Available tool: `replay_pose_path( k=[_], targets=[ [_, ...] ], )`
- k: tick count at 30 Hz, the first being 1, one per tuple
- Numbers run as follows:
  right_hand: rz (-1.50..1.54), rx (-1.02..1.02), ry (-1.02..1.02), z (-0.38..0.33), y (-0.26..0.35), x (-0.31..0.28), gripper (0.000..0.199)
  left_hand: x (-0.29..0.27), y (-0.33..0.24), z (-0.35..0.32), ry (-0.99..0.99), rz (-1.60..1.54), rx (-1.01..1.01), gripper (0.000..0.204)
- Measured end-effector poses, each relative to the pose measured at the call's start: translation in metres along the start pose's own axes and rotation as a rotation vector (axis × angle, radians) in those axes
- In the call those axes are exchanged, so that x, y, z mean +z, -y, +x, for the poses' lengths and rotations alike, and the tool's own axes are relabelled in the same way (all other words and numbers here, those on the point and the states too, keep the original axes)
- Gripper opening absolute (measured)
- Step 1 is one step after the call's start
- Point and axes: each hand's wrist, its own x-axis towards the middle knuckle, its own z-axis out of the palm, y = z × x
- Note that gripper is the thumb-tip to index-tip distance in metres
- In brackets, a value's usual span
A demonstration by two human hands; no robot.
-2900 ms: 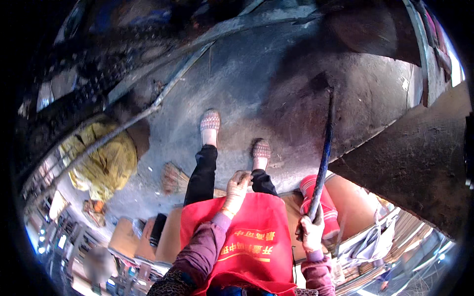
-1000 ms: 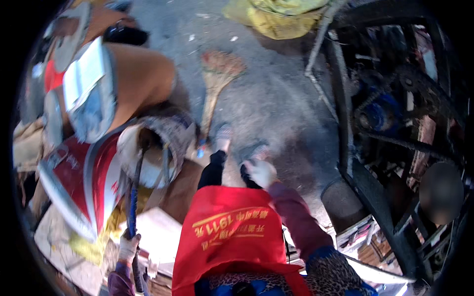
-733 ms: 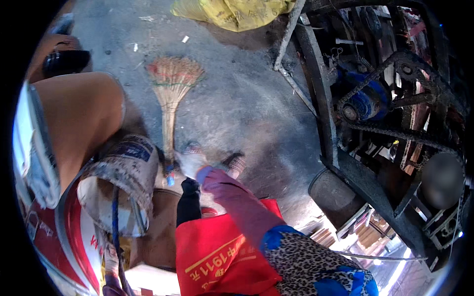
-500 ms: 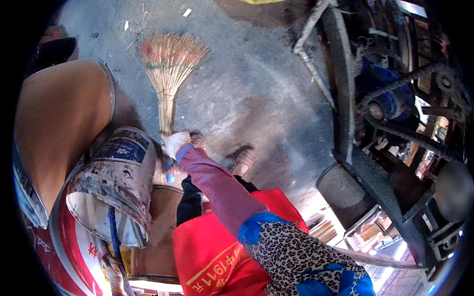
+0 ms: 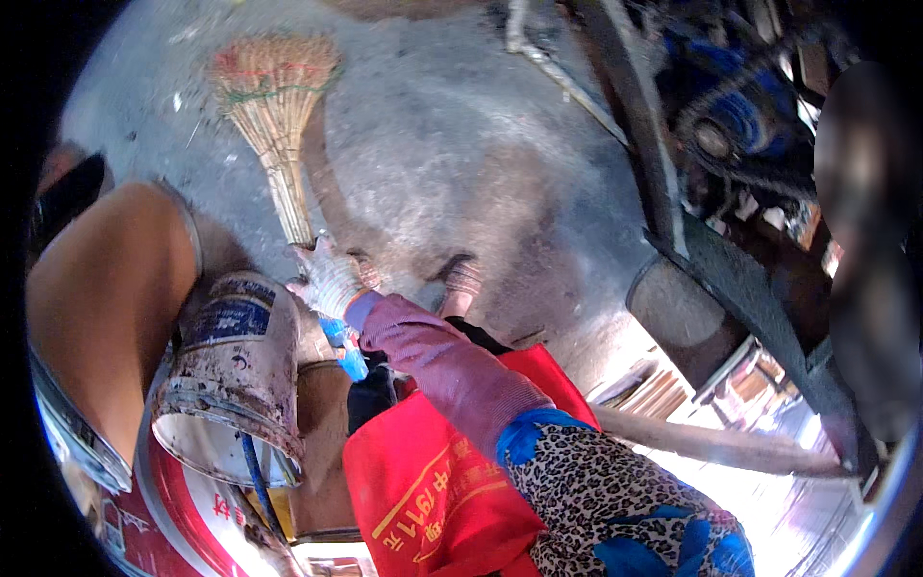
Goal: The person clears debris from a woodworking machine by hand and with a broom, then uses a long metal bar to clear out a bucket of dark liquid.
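A straw broom extends away from me on the far left, its bristles fanned out over the grey floor and bound with red and green bands. My right hand, in a whitish knitted glove, is closed around its handle. The blue-wrapped butt of the handle sticks out behind the glove, towards me. A pink sleeve and a leopard-print cuff cover the right arm. My left hand is out of the picture.
At left stand a large brown drum and a stained white bucket with sticks in it. A dark machine frame with a blue motor and chain lines the right. Below it hangs a grey bucket. My sandalled feet are near the hand.
The broom head has swung left and farther away, with my right hand still on its handle. My view has shifted too, moving the machine and buckets within the picture.
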Motion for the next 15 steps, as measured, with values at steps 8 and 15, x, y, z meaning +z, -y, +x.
replay_pose_path(
  k=[8,15],
  targets=[
    [0.752,0.008,-0.377,-0.118,-0.068,-0.083,0.082,-0.080,-0.076,-0.020,-0.322,0.158,0.146,0.059],
    [1.302,0.285,-0.345,-0.376,-0.111,-0.137,0.090,-0.117,-0.169,-0.017,-0.374,-0.018,0.361,0.057]
  ],
)
